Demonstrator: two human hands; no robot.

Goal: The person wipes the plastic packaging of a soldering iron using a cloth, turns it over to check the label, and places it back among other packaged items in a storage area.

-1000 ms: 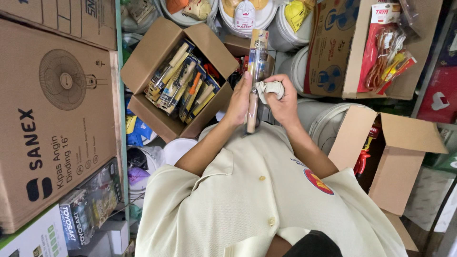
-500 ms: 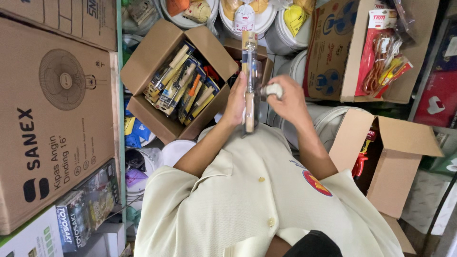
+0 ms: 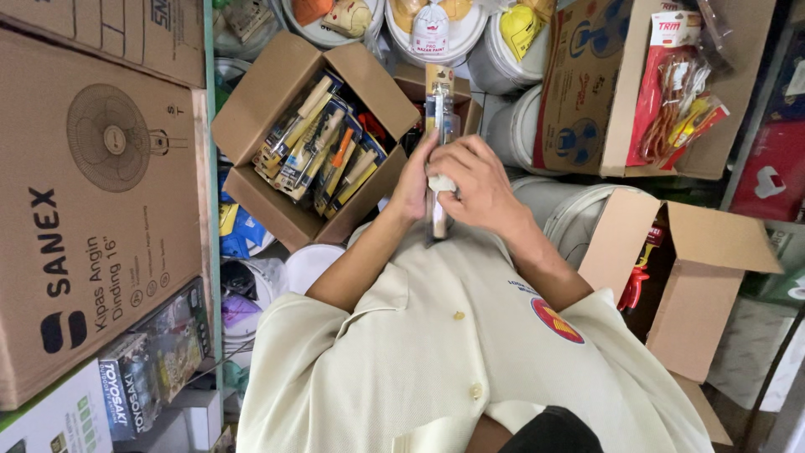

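- The person's left hand (image 3: 412, 180) wraps around the lower half of a long, narrow carded tool pack (image 3: 438, 126), fingers curled round its edge. Looks like it's there just to keep the pack steady and upright in front of the chest.
- The right hand (image 3: 478, 184) is curled in from the 3 o'clock side, fingertips bunched and pinching a small white wad (image 3: 442, 183), maybe cloth or tissue, flat against the pack's face. My guess is that's why the pack is held so close and square to the body: it gives something firm to press against.
- The pack sticks up toward 12 o'clock from the hands, its top end clear of both.
- At about 10 o'clock from the hands sits an open cardboard box (image 3: 251, 143) full of similar carded tools (image 3: 323, 151), flaps folded out so it's easy to reach in.
- At 12 o'clock there are white paint pails (image 3: 499, 59) with bagged bits on the lids.
- Around 4 o'clock there's another open box (image 3: 713, 277) with red-handled pliers (image 3: 633, 281) poking out.
- A big fan carton (image 3: 92, 210) fills the 9 o'clock side, stacked on edge like shop stock.
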